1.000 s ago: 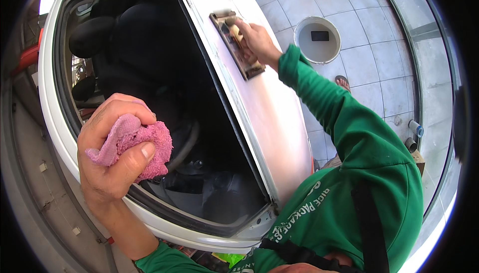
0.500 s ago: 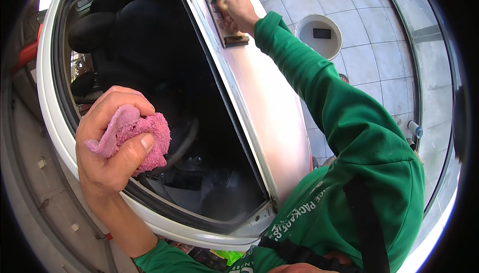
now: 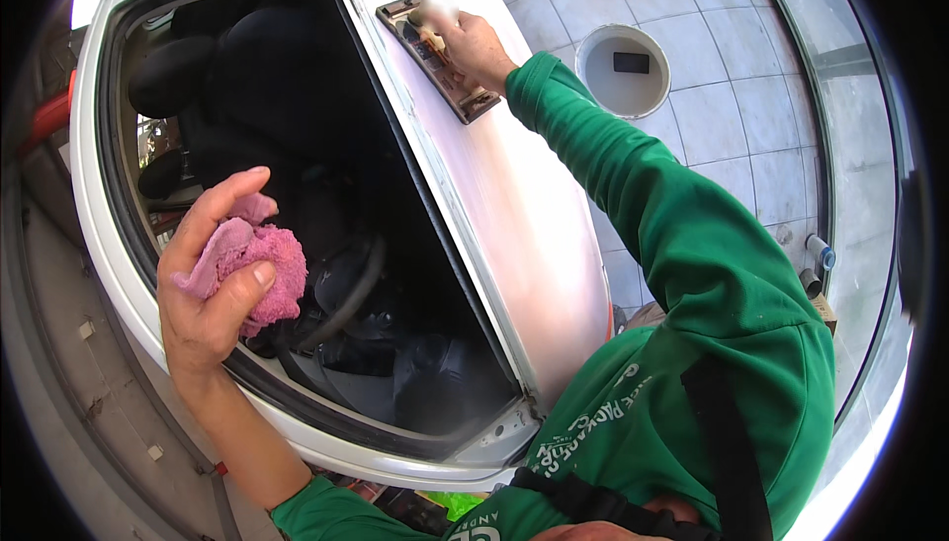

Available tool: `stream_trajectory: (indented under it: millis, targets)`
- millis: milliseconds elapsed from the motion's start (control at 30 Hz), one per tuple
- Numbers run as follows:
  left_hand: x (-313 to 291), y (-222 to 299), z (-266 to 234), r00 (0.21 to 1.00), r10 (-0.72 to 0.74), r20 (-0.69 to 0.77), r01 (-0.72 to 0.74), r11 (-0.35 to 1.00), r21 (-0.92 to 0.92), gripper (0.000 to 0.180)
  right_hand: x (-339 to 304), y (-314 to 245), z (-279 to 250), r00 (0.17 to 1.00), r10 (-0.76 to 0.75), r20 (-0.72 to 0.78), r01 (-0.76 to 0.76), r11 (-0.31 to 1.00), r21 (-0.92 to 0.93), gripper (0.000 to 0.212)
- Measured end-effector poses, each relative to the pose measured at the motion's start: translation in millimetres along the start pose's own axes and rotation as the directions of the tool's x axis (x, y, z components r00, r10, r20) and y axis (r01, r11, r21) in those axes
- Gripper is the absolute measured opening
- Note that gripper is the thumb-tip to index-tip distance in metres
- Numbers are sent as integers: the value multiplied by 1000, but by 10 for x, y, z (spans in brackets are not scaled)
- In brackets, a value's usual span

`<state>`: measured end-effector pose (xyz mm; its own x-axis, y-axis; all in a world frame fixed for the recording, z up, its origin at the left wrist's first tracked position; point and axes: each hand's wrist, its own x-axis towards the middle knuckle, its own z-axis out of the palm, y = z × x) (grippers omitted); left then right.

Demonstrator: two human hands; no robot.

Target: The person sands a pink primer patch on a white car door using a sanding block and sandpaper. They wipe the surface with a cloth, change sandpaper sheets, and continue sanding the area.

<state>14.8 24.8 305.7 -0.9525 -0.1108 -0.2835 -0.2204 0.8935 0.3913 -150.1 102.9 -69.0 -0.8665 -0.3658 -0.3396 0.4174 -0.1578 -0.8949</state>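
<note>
My right hand (image 3: 478, 51) grips the handle of a long flat hand sander (image 3: 427, 59) with clamp-like ends. The sander lies slantwise on the white car door panel (image 3: 519, 245), beside the window opening. Pinkish, worn-looking patches show on the panel. My left hand (image 3: 203, 314) holds a crumpled pink cloth (image 3: 277, 269) in front of the dark window opening. The thumb presses on the cloth and the index finger is raised off it. My right fingertips are blurred.
Right of the car, a white bucket (image 3: 593, 72) stands on the tiled floor (image 3: 727, 111), with a dark rectangular block (image 3: 631, 63) in it. A steering wheel (image 3: 361, 294) shows inside the car. A cylindrical container (image 3: 819, 251) stands by the right edge of the floor.
The hand sander has slid slightly nearer and turned to a steeper slant. My left index finger has lifted from the pink cloth, and that hand has shifted a little downward.
</note>
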Motion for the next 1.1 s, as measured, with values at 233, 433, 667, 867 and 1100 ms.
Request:
stream_trajectory:
  millis: [233, 433, 667, 867, 1100]
  targets:
    - [104, -310, 439, 1000, -2, 24, 5, 994, -110, 32, -2267, 1170, -263, 989, -6, 145, 0, 999, 43, 44]
    - [357, -550, 1421, 979, -203, -27, 192, 954, -230, 13, -696, 507, -210, 988, -138, 73, 149, 972, -180, 52]
    - [1274, -1124, 1749, 942, -261, -213, 236, 962, -137, 23, 98, -14, -787, 987, 68, 143, -40, 981, -188, 58]
    - [2196, -837, 1407, 895, -153, -420, 178, 984, 21, 28, -610, 1142, -2232, 894, 444, -59, -422, 878, 225, 47]
    - [1968, -929, 1923, 943, -50, -330, 243, 781, 575, 24, -1768, 2158, -4259, 648, 637, -418, -651, 748, 132, 51]
